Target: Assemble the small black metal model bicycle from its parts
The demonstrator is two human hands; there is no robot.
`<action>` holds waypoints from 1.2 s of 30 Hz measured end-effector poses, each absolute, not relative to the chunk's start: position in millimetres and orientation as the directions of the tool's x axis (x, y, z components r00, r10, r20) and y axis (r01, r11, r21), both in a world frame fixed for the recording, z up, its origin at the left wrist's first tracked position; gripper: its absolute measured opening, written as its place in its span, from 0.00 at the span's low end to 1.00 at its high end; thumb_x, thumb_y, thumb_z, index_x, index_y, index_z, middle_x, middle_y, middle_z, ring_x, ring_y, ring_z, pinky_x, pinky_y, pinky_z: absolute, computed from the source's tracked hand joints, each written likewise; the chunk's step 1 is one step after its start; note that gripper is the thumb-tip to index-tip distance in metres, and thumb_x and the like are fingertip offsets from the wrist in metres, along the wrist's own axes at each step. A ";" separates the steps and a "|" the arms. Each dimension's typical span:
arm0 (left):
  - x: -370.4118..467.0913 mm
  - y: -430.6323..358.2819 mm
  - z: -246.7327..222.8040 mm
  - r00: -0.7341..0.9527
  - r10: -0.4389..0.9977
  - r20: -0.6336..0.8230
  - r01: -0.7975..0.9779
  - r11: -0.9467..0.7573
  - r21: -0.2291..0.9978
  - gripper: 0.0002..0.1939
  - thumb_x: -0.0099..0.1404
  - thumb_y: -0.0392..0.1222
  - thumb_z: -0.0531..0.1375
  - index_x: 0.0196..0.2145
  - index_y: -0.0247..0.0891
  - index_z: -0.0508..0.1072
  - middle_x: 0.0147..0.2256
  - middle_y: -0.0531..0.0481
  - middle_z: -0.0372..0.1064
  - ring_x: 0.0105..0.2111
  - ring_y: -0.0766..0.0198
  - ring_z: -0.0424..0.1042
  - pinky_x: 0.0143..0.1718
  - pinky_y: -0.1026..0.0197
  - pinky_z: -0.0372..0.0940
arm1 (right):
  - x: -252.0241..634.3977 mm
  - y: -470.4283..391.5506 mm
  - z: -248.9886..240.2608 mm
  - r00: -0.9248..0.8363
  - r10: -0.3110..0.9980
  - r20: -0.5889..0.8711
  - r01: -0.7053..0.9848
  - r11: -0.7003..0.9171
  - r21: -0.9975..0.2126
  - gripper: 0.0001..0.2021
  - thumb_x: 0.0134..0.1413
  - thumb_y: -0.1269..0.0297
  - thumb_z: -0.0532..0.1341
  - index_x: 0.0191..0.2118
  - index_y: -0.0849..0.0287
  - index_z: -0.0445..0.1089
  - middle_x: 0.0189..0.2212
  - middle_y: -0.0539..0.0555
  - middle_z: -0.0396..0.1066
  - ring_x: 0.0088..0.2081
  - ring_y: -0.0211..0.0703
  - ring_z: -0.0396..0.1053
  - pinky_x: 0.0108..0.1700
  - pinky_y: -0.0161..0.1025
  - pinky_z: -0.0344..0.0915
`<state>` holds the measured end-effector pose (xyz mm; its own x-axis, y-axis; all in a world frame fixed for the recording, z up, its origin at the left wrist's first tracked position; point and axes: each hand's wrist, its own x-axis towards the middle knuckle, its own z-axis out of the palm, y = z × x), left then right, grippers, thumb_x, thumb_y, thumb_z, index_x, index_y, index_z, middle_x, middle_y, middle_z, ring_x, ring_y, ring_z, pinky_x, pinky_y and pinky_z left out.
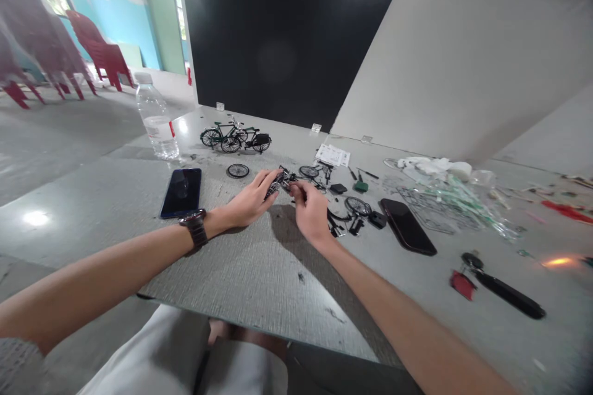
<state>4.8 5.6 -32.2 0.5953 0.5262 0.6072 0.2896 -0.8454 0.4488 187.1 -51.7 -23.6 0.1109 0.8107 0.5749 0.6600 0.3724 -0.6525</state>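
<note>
Both hands meet over small dark model parts [284, 180] near the middle of the table. My left hand [254, 199], with a black watch on its wrist, has its fingers closed round the left side of these parts. Thumb and fingertips of my right hand [310, 207] are pinched at their right side. A loose black wheel [238, 171] lies to the left of my left hand. Model bicycle pieces [359, 206] are spread right of my right hand. Two small model bicycles [236, 137] stand behind my left hand.
A phone [181, 192] and a water bottle [157, 120] are at the left. Another phone [407, 226], a black-handled tool [509, 294] and a pile of clear plastic [482, 197] are at the right. White paper [332, 155] lies behind; a dark panel [287, 37] rises beyond.
</note>
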 end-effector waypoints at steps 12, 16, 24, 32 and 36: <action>4.5 6.8 -33.6 0.578 0.542 0.610 0.302 -0.837 0.456 0.26 0.77 0.45 0.48 0.69 0.39 0.51 0.60 0.35 0.59 0.62 0.50 0.63 0.63 0.45 0.60 | 187.8 -49.6 -25.8 0.062 0.766 0.639 0.701 0.423 -0.574 0.14 0.69 0.55 0.53 0.41 0.56 0.72 0.39 0.60 0.73 0.42 0.51 0.72 0.47 0.48 0.70; 3.4 6.7 -34.0 0.593 0.520 0.615 0.287 -0.850 0.442 0.26 0.77 0.44 0.48 0.68 0.38 0.51 0.61 0.34 0.58 0.62 0.50 0.62 0.64 0.44 0.60 | 188.6 -50.2 -22.7 0.068 0.789 0.611 0.693 0.403 -0.598 0.16 0.70 0.55 0.52 0.40 0.57 0.73 0.37 0.59 0.75 0.40 0.51 0.73 0.45 0.47 0.69; 4.1 6.2 -33.3 0.579 0.539 0.611 0.282 -0.836 0.471 0.27 0.77 0.45 0.48 0.69 0.39 0.50 0.61 0.35 0.58 0.63 0.51 0.61 0.65 0.45 0.58 | 187.6 -48.4 -23.5 0.033 0.761 0.648 0.716 0.435 -0.547 0.15 0.69 0.54 0.54 0.47 0.58 0.72 0.44 0.63 0.70 0.44 0.52 0.72 0.47 0.49 0.71; 2.5 5.5 -33.9 0.576 0.540 0.614 0.296 -0.838 0.459 0.26 0.77 0.45 0.49 0.69 0.39 0.50 0.60 0.35 0.59 0.62 0.51 0.62 0.64 0.45 0.59 | 193.7 -49.8 -24.6 0.001 0.738 0.675 0.723 0.465 -0.510 0.14 0.69 0.58 0.55 0.43 0.57 0.76 0.37 0.57 0.74 0.36 0.47 0.74 0.40 0.43 0.70; 0.3 5.2 -34.1 0.593 0.517 0.618 0.286 -0.852 0.438 0.28 0.77 0.44 0.49 0.70 0.41 0.48 0.60 0.36 0.58 0.61 0.52 0.62 0.64 0.46 0.59 | 193.9 -51.3 -21.1 0.000 0.795 0.607 0.691 0.439 -0.575 0.14 0.70 0.59 0.54 0.43 0.58 0.76 0.33 0.55 0.76 0.31 0.46 0.74 0.39 0.42 0.69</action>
<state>0.3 5.2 -34.1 0.5927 0.5168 0.6178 0.2861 -0.8521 0.4382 193.9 -51.3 -21.1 0.0001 0.7948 0.6069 0.6908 0.4388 -0.5747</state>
